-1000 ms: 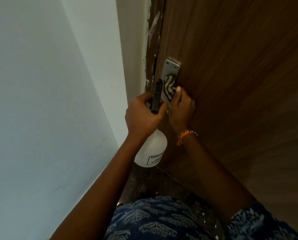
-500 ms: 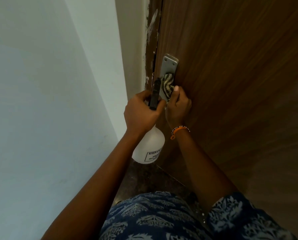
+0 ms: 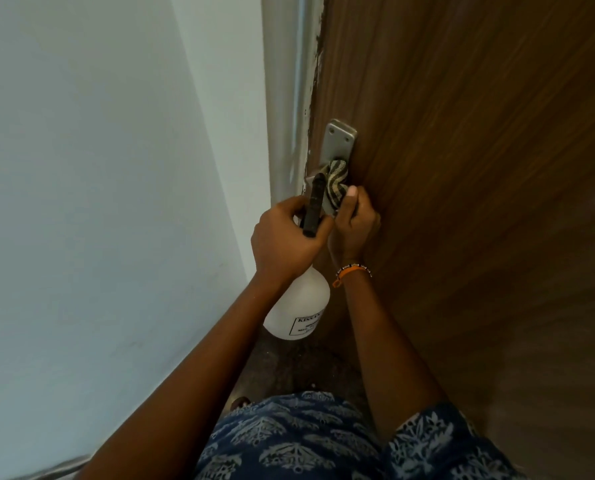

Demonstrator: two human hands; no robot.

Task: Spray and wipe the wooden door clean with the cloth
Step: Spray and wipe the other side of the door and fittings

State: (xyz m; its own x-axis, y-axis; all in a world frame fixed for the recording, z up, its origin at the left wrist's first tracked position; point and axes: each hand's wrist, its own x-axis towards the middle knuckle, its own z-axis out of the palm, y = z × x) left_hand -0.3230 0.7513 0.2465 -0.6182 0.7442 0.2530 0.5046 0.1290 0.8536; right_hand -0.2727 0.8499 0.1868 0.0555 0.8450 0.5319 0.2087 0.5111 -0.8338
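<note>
Head view: we see the wooden door (image 3: 462, 168) filling the right half of the frame, its brown grain running upward, with a metal handle plate (image 3: 339, 142) screwed on near its left edge. The right hand (image 3: 354, 225) has its fingers curled round a striped cloth (image 3: 335, 183) and presses it against the lower part of that plate, thumb lying up along the cloth. The left hand (image 3: 285, 240) is wrapped round the neck of a spray bottle (image 3: 297, 306), just beside the right hand and touching it at the knuckles; the black spray head (image 3: 314, 206) sticks up between thumb and fingers, pointing toward the cloth. The bottle body is white and translucent, hanging below the fist with a printed label partly visible; we cannot tell how much liquid it holds. An orange bracelet (image 3: 351, 271) sits on the right wrist. A pale wall (image 3: 98, 202) covers the left side, meeting the painted door frame (image 3: 285, 98). Blue patterned clothing (image 3: 306, 441) shows at the bottom edge, above a dark floor (image 3: 289, 368).
</note>
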